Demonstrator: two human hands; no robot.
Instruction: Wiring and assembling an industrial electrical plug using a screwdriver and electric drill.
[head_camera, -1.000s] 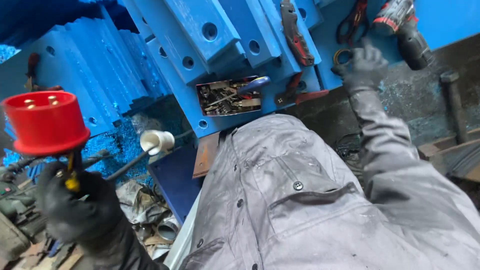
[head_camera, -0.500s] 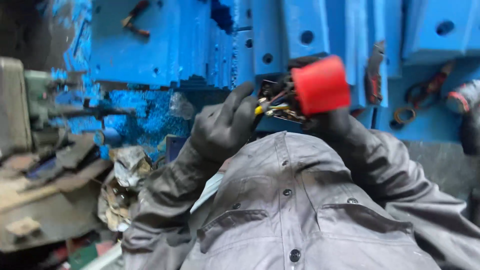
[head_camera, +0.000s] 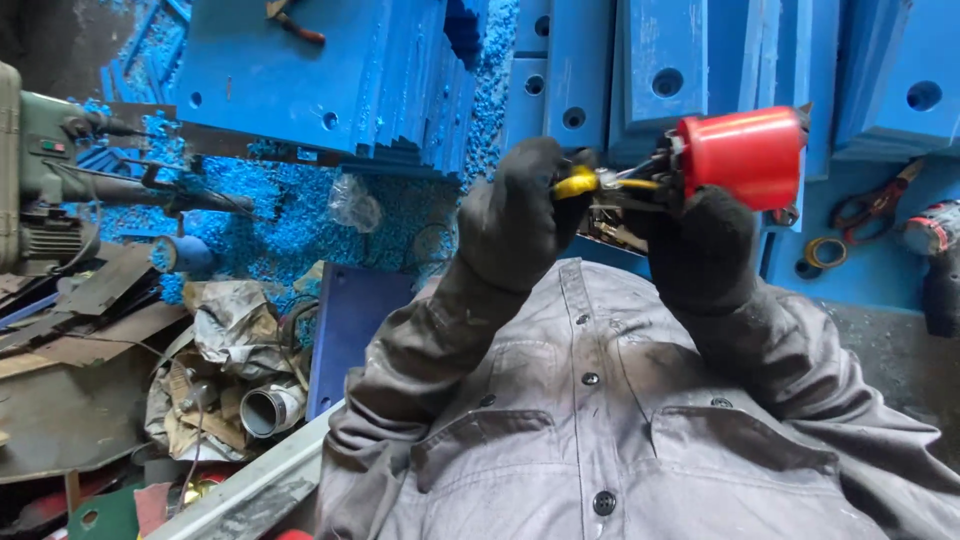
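Both my hands wear black gloves and are raised in front of my grey work shirt. My right hand (head_camera: 700, 245) grips a red cylindrical plug housing (head_camera: 742, 155), with thin wires sticking out of its left end. My left hand (head_camera: 515, 215) holds a small yellow-handled tool (head_camera: 580, 182) whose tip points into those wires. The two hands are close together, almost touching.
Blue plastic blocks with holes (head_camera: 660, 70) and blue shavings (head_camera: 290, 210) lie beyond my hands. A green drill machine (head_camera: 40, 180) stands at the left above scrap metal and a pipe piece (head_camera: 265, 408). Red-handled pliers (head_camera: 870, 205) and a cordless drill (head_camera: 935, 255) lie at right.
The red plug housing has passed from my left hand to my right. My right hand came back from the blue blocks, and both hands now meet at chest height. My view swung left.
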